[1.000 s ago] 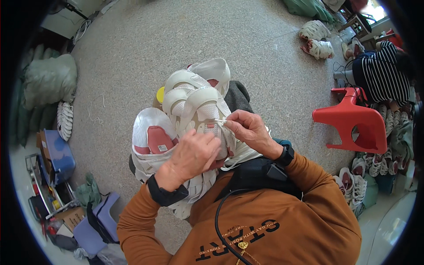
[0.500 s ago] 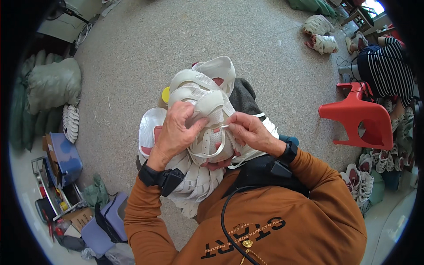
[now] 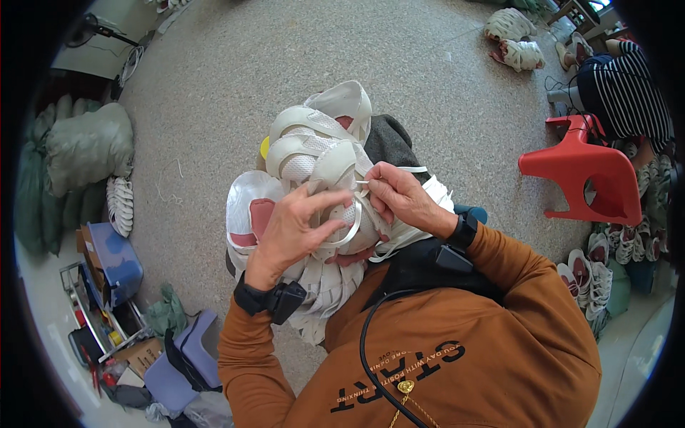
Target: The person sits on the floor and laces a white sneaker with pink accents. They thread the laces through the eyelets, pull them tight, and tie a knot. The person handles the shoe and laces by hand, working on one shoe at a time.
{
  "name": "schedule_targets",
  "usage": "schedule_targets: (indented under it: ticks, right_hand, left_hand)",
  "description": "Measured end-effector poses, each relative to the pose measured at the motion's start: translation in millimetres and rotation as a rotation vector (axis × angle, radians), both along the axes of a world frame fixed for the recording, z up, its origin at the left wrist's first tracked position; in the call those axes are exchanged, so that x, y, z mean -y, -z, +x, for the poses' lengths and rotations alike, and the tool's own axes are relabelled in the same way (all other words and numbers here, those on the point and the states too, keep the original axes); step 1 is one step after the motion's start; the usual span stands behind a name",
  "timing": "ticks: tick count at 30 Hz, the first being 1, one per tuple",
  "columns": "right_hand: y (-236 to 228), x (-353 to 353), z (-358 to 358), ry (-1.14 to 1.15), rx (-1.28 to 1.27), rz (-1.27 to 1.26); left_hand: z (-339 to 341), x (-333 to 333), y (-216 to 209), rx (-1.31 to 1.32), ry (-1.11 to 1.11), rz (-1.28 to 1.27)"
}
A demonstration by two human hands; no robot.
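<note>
A stack of white shoe uppers with red linings lies across my lap. My right hand pinches the tip of a white shoelace between thumb and fingertips, beside the eyelets of the nearest upper. From there the lace hangs in a loop over that upper's perforated front. On the left of the same upper is my left hand, its thumb and index finger spread apart with nothing visible between them; its fingers are slightly blurred. Beside that hand, one upper shows a silvery inside and a red patch.
A red plastic stool stands to the right, near a person in striped clothing. Shoe bundles lie on the floor at far right. Stuffed sacks, a blue bin and a purple chair line the left.
My left hand has drawn down and away from the upper's edge, its fingers parting. My right hand has shifted slightly up with the lace. The whole view has tilted a little.
</note>
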State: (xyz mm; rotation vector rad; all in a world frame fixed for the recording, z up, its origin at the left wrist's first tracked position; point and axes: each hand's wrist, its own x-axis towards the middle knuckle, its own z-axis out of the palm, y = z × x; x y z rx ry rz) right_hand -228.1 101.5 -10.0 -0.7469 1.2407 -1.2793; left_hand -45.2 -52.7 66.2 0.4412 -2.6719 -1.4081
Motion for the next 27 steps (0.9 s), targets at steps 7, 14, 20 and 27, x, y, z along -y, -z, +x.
schedule_targets:
  ticks: [7,14,20,27]
  right_hand:
    - [-1,-3,2,-0.040,0.063,-0.066]
    - [-5,-1,1,-0.060,0.036,-0.023]
    - [-10,5,2,-0.055,-0.083,-0.001]
    - [-1,6,5,-0.007,-0.006,-0.028]
  left_hand:
    - [-1,-14,34,-0.041,-0.350,0.422]
    - [-1,-24,32,-0.079,-0.422,0.520]
    - [-3,-30,40,-0.106,-0.490,0.490]
    - [-7,-33,43,-0.165,-0.520,0.497]
